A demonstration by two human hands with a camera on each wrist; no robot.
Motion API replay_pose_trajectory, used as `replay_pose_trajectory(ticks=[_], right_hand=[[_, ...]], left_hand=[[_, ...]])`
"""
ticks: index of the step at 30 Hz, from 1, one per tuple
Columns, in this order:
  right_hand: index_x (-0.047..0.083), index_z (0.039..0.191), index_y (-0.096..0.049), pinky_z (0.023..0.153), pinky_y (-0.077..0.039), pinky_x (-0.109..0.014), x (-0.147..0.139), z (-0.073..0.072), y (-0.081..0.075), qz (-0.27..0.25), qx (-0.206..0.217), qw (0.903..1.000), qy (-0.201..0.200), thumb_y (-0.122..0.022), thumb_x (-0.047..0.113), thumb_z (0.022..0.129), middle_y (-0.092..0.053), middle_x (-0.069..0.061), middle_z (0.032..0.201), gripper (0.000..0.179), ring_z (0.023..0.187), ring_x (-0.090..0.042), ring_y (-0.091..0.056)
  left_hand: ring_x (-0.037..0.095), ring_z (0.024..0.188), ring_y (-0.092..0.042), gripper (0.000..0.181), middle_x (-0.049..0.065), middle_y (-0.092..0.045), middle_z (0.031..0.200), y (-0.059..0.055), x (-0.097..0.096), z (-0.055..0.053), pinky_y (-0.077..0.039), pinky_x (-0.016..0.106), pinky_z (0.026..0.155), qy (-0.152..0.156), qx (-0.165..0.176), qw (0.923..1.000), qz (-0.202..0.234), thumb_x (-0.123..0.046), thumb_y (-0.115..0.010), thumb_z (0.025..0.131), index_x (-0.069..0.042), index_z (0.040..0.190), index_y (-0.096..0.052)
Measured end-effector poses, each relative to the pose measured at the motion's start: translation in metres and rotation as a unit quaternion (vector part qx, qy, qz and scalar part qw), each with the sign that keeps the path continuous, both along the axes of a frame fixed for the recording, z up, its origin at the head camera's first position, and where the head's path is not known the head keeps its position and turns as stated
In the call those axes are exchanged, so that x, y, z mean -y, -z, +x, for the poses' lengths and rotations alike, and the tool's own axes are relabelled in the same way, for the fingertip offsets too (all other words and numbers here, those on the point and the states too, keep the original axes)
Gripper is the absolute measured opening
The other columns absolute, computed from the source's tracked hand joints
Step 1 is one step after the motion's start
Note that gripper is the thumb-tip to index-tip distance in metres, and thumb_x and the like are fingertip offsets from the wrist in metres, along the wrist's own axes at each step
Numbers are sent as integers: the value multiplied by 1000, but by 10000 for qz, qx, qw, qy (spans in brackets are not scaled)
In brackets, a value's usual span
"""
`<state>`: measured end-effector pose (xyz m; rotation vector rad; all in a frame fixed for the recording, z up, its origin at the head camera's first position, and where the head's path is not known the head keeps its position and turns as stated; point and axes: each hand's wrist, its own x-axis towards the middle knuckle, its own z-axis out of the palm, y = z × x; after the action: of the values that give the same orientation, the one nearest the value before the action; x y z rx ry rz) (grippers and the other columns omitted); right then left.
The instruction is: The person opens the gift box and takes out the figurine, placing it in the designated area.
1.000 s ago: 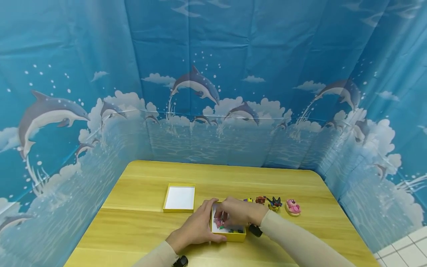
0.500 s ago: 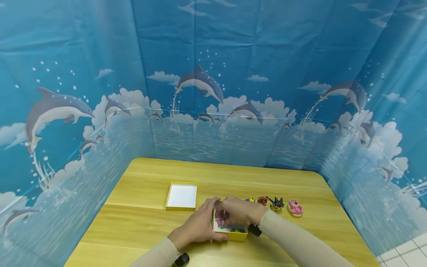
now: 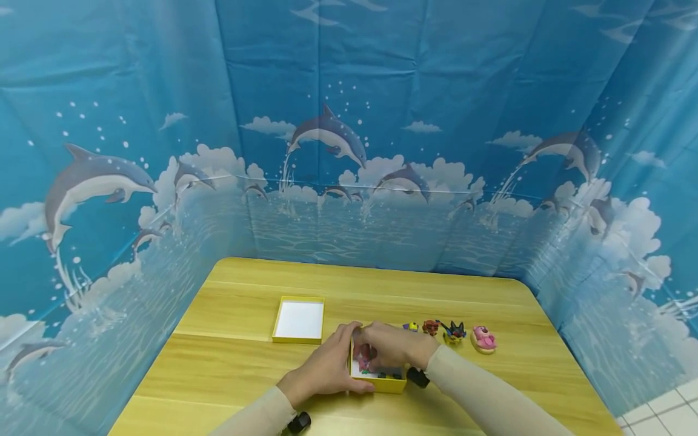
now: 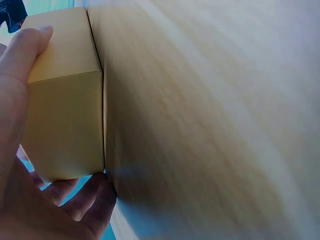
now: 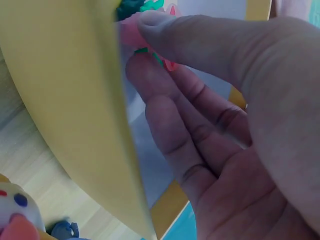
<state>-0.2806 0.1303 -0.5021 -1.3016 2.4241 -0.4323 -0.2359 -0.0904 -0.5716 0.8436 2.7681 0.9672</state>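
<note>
A yellow open-topped box (image 3: 389, 386) with a white inside stands near the front of the table. My left hand (image 3: 327, 366) grips its left end, thumb on the near wall (image 4: 65, 45) and fingers round the far side. My right hand (image 3: 389, 344) reaches into the box from above. Between its thumb and fingers it pinches a small pink figurine (image 5: 131, 32) with green parts, partly hidden by the thumb. A dark green and yellow toy (image 3: 388, 376) lies in the box by the near wall.
To the left lies a shallow yellow lid (image 3: 297, 340), white side up. Right of the box stand a yellow-purple toy (image 3: 411, 326), a reddish-brown figure (image 3: 431, 327), a black-eared figure (image 3: 454, 332) and a pink bear (image 3: 483, 339). A dolphin-print curtain (image 3: 338, 230) surrounds the table.
The head view has shifted slightly. My left hand keeps its grip on the box, and my right hand stays inside it at the pink figurine, with only small finger movement.
</note>
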Motion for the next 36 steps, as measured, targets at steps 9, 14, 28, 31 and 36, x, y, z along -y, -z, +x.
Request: replay_pose_trajectory(ticks=[9, 14, 28, 31, 36], right_hand=[[15, 110, -83, 76, -59, -16, -8, 5, -6, -69, 130, 9996, 247, -95, 4, 97, -81, 6, 100, 21, 83, 3, -67], [14, 108, -82, 75, -59, -17, -13, 8, -8, -200, 62, 9990, 393, -94, 0, 96, -80, 6, 98, 22, 82, 2, -66], [11, 118, -83, 77, -61, -19, -30, 11, -6, -675, -130, 9963, 510, -89, 3, 102, -79, 5, 101, 18, 84, 3, -66], [10, 121, -83, 79, -62, -19, -32, 11, -6, -779, -18, 9955, 532, -89, 5, 103, -82, 2, 103, 20, 86, 3, -67], [8, 125, -82, 83, -65, -23, -35, 14, -10, -975, 73, 9937, 556, -87, 6, 103, -83, -1, 112, 22, 91, 1, -71]], left_hand=[[22, 144, -63, 136, 9, -52, 173, -2, 0, 0, -60, 45, 120, 77, -44, 9999, -93, -82, -92, 86, -10, 183, -27], [21, 142, -63, 135, 9, -54, 169, -3, 0, 1, -60, 45, 118, 69, 1, 10000, -62, -79, -93, 86, -11, 182, -28], [16, 131, -65, 135, 10, -55, 167, -4, -2, 3, -62, 41, 113, -114, -14, 9999, 13, -76, -97, 84, -12, 181, -30], [16, 130, -64, 135, 10, -55, 166, -3, -3, 4, -62, 41, 112, -113, 1, 9999, 10, -77, -97, 84, -11, 181, -30], [16, 130, -64, 137, 11, -55, 166, -3, -4, 4, -62, 40, 111, -116, 19, 9999, 20, -78, -96, 83, -12, 182, -29]])
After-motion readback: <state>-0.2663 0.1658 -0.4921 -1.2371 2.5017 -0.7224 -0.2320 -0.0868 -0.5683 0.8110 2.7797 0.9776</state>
